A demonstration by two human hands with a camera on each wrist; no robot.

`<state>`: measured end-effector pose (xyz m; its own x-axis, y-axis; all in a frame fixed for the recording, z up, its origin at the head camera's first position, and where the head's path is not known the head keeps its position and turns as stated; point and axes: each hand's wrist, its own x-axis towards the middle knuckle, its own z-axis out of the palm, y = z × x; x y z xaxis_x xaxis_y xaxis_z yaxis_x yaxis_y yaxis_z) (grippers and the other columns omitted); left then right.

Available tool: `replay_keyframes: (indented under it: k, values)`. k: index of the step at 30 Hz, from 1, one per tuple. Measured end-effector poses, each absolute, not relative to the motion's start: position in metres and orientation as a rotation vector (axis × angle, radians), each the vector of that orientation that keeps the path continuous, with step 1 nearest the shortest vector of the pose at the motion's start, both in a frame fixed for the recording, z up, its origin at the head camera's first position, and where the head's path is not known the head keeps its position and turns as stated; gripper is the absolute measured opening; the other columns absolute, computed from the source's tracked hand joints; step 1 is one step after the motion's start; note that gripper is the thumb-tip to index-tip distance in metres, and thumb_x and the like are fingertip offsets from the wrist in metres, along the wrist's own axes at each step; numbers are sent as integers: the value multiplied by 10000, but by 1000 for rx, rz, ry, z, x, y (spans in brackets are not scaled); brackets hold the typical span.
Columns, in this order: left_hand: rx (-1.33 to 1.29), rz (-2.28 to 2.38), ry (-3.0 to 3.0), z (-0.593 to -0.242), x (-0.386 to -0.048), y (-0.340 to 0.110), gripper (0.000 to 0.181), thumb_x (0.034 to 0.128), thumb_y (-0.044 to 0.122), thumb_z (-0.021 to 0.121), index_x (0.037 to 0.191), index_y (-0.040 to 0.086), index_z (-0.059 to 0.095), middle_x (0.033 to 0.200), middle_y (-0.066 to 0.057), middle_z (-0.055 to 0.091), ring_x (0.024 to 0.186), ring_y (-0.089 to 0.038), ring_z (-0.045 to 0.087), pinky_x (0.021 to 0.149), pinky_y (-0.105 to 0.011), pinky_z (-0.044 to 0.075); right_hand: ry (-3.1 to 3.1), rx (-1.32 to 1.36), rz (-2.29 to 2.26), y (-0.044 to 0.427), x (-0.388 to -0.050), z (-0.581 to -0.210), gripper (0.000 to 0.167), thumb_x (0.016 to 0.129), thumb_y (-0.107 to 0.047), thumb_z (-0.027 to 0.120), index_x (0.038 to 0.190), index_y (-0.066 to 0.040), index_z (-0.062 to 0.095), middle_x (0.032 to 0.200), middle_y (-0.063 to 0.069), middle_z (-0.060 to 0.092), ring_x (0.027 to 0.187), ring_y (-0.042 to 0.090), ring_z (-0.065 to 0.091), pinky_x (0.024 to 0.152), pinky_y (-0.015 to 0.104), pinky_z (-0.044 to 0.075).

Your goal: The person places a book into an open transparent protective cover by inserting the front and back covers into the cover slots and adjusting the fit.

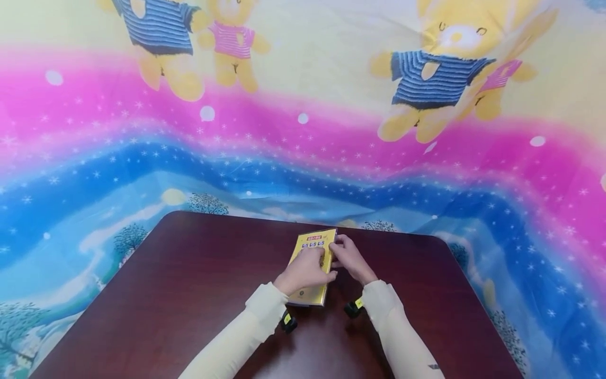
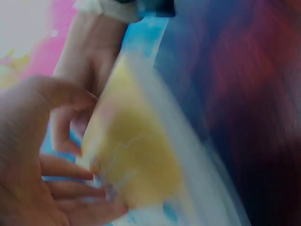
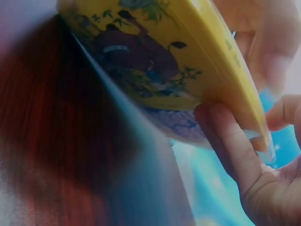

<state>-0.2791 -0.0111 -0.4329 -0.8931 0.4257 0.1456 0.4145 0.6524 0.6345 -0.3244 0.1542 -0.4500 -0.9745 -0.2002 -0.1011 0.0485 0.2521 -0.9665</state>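
A yellow book (image 1: 307,292) in what looks like a clear plastic cover is held tilted over the table in the head view. My right hand (image 1: 351,258) grips its right edge, and the right wrist view shows its fingers (image 3: 230,136) against the face printed with a dark ox-like animal. Across the front lies my left hand (image 1: 307,269), its thumb reaching toward the right edge. In the left wrist view the left fingers (image 2: 80,190) are spread and touch the yellow front, which is blurred there. The left hand hides the middle of the front.
The dark red-brown table (image 1: 199,273) stretches out on both sides of the hands. Behind it hangs a cloth backdrop (image 1: 303,152) with printed bears and snowflakes. Black wrist devices (image 1: 352,309) sit under both cuffs.
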Motion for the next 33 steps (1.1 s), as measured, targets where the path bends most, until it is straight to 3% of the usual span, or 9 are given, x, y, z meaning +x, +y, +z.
replay_keyframes:
  k: [4,6,11,13,17,18,21,27,33]
  values:
    - [734,1022,2964,-431,-272,-3,292,851,217,732,1047,30,621,862,-8,590,672,-126,537,628,-239,457,2316,-160,-1796,153,-328,-447,399,989,-170,494,1340,17,465,1201,241,620,843,212,703,755,399,626]
    - [710,1065,3016,-429,-270,-3,271,827,127,684,1059,0,624,864,-33,593,647,-132,521,584,-232,461,2304,-202,-1808,150,-328,-443,385,1004,-183,503,1327,23,466,1181,237,630,850,217,702,748,390,626]
    - [643,1295,3049,-424,-271,-12,576,802,74,632,1370,-9,586,570,18,503,412,-81,381,411,-229,385,2193,-385,-1864,146,-323,-436,476,1086,-345,462,1404,10,455,1229,241,615,1073,334,679,883,419,602]
    - [594,1441,3002,-421,-271,-18,577,816,75,629,1386,-1,582,499,21,446,367,-73,338,380,-235,363,2124,-454,-1896,146,-320,-436,542,1099,-405,416,1445,9,453,1310,256,580,1221,394,606,989,464,554]
    - [506,1797,2820,-412,-270,-30,429,865,64,619,1281,-34,652,671,-79,672,464,-67,568,428,-227,497,2070,-499,-1965,151,-316,-444,521,1113,-349,393,1466,28,463,1458,256,495,1387,430,460,1122,572,416]
    - [487,1876,2768,-411,-269,-35,374,879,56,615,1236,-42,672,764,-125,718,527,-98,638,463,-239,537,2099,-482,-1973,151,-315,-448,487,1112,-309,411,1460,26,475,1468,253,490,1393,425,455,1135,584,395]
    - [463,2025,2659,-410,-267,-45,397,912,37,612,1300,-38,650,1012,-207,755,719,-205,747,563,-287,604,2234,-379,-1922,152,-311,-463,427,1099,-213,462,1463,10,471,1466,241,489,1375,405,476,1136,576,397]
    - [416,2192,2455,-418,-272,-56,402,958,14,584,1357,-21,617,1107,-216,737,848,-270,750,639,-326,620,2202,-214,-1801,156,-304,-484,585,1098,-347,449,1555,-8,311,1462,248,480,1295,365,556,1068,525,486]
    - [239,2357,2134,-437,-283,-64,385,1010,33,519,1383,-49,573,1133,-259,705,823,-213,737,673,-321,620,1977,-273,-1866,162,-301,-486,588,1110,-448,332,1536,-50,407,1258,157,654,1085,239,688,947,444,568]
